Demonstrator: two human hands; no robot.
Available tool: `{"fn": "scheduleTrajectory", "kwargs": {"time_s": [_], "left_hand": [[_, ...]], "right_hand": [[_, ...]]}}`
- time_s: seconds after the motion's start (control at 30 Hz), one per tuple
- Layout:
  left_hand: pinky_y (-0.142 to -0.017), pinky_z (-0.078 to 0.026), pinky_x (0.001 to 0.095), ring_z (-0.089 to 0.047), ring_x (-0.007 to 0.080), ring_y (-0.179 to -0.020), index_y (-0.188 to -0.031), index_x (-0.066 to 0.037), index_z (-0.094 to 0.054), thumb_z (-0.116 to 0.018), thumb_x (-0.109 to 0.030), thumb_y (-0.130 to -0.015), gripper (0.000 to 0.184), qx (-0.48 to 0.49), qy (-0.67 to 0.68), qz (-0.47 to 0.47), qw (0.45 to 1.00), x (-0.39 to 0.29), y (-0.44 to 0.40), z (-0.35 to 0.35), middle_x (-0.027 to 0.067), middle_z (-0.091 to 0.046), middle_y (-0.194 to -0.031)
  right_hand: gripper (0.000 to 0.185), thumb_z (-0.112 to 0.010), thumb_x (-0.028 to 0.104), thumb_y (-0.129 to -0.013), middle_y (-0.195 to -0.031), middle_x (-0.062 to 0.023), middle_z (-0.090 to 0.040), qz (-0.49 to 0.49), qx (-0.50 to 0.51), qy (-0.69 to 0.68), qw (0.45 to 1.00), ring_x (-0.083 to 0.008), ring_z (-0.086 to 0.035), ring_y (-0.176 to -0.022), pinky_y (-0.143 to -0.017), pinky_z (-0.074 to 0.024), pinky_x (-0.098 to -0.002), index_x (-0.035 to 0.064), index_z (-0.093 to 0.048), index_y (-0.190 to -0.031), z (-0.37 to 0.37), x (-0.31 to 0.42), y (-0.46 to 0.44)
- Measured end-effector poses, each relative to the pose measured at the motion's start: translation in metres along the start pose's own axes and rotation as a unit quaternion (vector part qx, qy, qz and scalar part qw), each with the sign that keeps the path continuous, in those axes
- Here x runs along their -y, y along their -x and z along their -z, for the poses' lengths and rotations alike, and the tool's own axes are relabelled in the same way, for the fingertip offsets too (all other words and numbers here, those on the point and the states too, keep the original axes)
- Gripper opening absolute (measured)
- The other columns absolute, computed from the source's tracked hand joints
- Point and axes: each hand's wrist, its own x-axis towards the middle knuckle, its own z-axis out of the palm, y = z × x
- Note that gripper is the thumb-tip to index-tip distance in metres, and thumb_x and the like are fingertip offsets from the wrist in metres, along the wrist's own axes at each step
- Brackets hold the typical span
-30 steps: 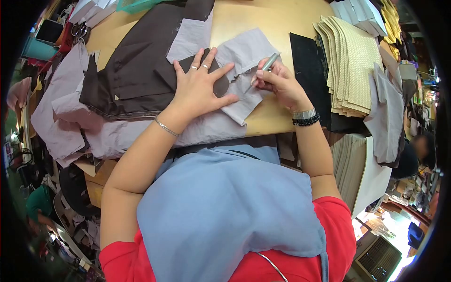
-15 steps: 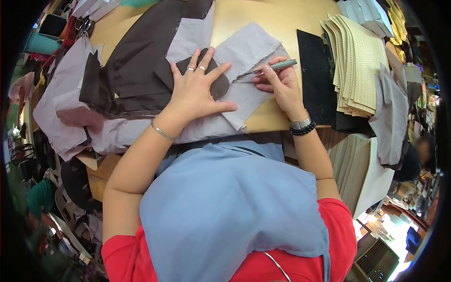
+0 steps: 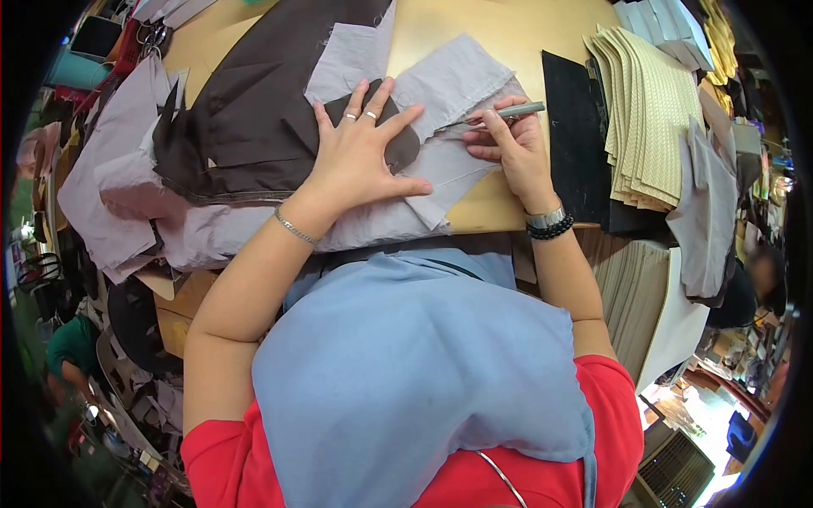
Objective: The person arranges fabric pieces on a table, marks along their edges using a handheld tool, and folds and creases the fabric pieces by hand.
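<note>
My left hand (image 3: 362, 165) lies with fingers spread, pressing on a dark brown rounded fabric piece (image 3: 403, 152). That piece lies on pale lilac-grey cloth (image 3: 453, 80), at the edge of a larger dark brown garment panel (image 3: 246, 110). My right hand (image 3: 518, 152) is closed around a slim, pen-like tool with a grey-green handle (image 3: 523, 109). Its thin dark tip points left, close to the cloth's frayed edge and right of the rounded piece. Whether the tip touches the fabric I cannot tell. More lilac-grey cloth (image 3: 212, 237) hangs over the table's front edge.
Right of the cloth is a black board (image 3: 572, 135), then a stack of cream textured sheets (image 3: 648, 118). A grey cloth (image 3: 705, 220) drapes at the far right. Scissors (image 3: 155, 38) lie at the back left of the wooden table (image 3: 517, 34). Another person (image 3: 74, 351) is at the lower left.
The view has shifted slightly, and the cloths and both hands appear a little farther right and up. My left hand stays spread on the dark piece; my right hand keeps its grip on the tool.
</note>
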Motion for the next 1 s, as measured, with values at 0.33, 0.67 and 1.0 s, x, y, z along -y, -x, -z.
{"fn": "scheduleTrajectory", "kwargs": {"time_s": [0.33,0.67,1.0], "left_hand": [[-0.104,-0.009,0.0812,-0.023,0.0416,-0.147,-0.139,-0.029,-0.053,-0.077,-0.073,-0.056,0.097,-0.019,0.008,-0.003,1.0,0.0,0.001,-0.002,0.0135,-0.029,-0.159],[-0.105,-0.016,0.0762,-0.054,0.0265,-0.114,-0.072,-0.011,-0.057,-0.082,-0.043,-0.072,0.041,-0.161,0.135,-0.042,0.977,0.006,0.011,-0.004,0.0038,-0.059,-0.115],[-0.111,-0.021,0.0625,-0.057,0.0193,-0.088,-0.112,-0.023,-0.069,-0.077,-0.043,-0.074,0.044,-0.081,0.073,-0.051,0.993,0.005,0.02,0.005,-0.0016,-0.058,-0.089]], "right_hand": [[0.021,-0.063,0.018,-0.098,-0.1,-0.0041,-0.068,0.003,0.007,0.045,0.999,-0.0097,-0.068,-0.083,-0.065,-0.0549,-0.0201,0.0119,-0.047,-0.111,0.001,-0.005,-0.004],[0.02,-0.065,0.018,-0.097,-0.093,-0.0053,-0.069,0.003,0.045,0.125,0.991,-0.0089,-0.065,-0.078,-0.067,-0.0531,-0.0196,0.0083,-0.053,-0.108,-0.003,0.001,-0.007],[0.021,-0.069,0.016,-0.093,-0.092,-0.0081,-0.069,-0.047,0.039,0.072,0.996,-0.0119,-0.066,-0.081,-0.071,-0.053,-0.0243,0.0052,-0.054,-0.105,-0.003,0.009,-0.007]]}}
